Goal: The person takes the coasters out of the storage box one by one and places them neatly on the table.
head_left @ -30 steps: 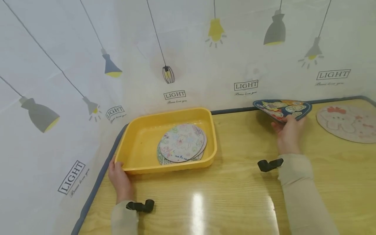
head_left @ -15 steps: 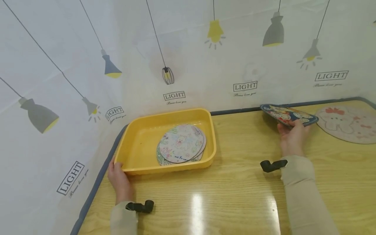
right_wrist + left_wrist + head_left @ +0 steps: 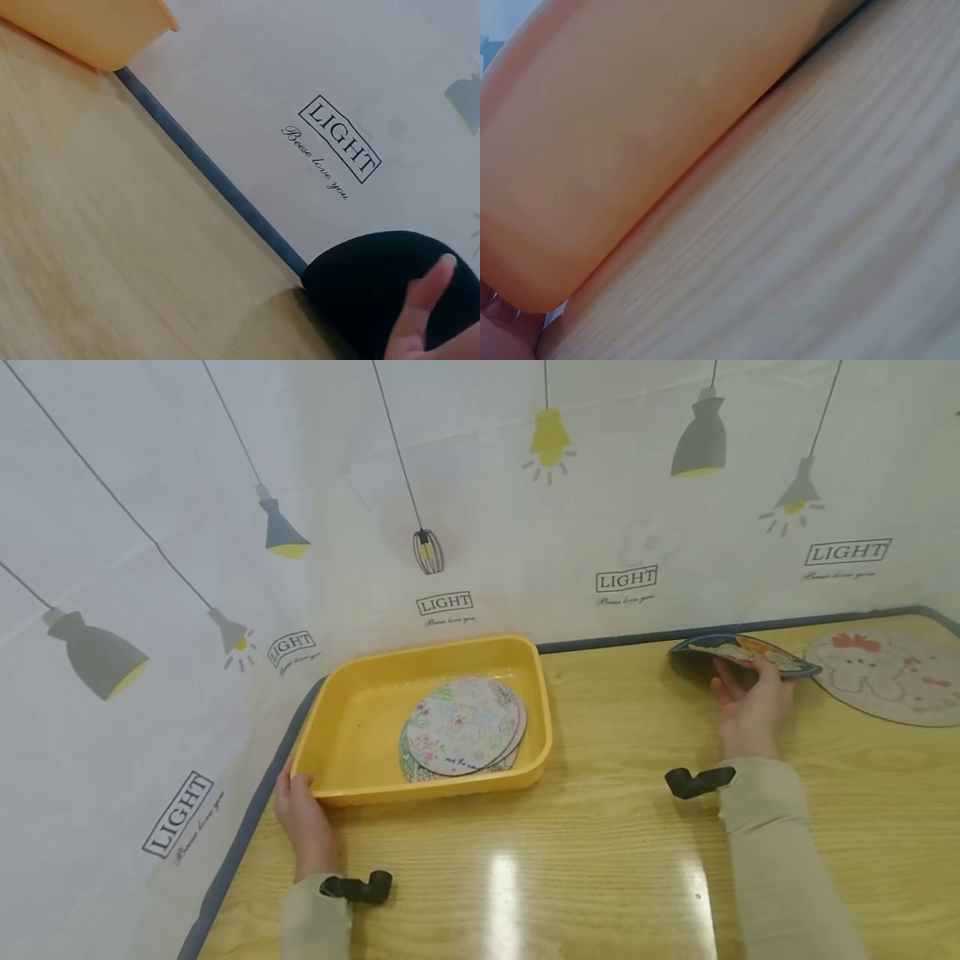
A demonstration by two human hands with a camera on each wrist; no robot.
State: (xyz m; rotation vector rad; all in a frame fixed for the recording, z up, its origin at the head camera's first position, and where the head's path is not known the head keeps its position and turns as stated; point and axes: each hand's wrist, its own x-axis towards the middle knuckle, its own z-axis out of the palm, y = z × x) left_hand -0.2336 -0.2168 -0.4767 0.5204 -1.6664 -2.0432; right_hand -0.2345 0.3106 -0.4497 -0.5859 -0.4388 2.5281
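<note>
My left hand (image 3: 302, 818) grips the front left corner of a yellow plastic tray (image 3: 352, 693); in the left wrist view the tray's side wall (image 3: 622, 142) fills the upper left. Inside the tray lies a small stack of oval mats (image 3: 465, 727), the top one pale with coloured drawings. On the right, my right hand (image 3: 752, 714) holds a dark blue oval mat (image 3: 750, 652) with a colourful print by its near edge, tilted above the table by the wall. Its black underside (image 3: 375, 277) shows in the right wrist view, with a digit against it.
A pale oval mat (image 3: 885, 677) with a rabbit print and red bow lies at the far right, beside the held one. The wood-grain table (image 3: 585, 843) meets a white wall covering (image 3: 495, 527) printed with lamps, along a dark blue edge strip (image 3: 600, 643).
My right hand has shifted right with the blue mat, bringing it beside the rabbit mat. The mat has lowered and its printed face now shows less. My left hand and the tray stay put.
</note>
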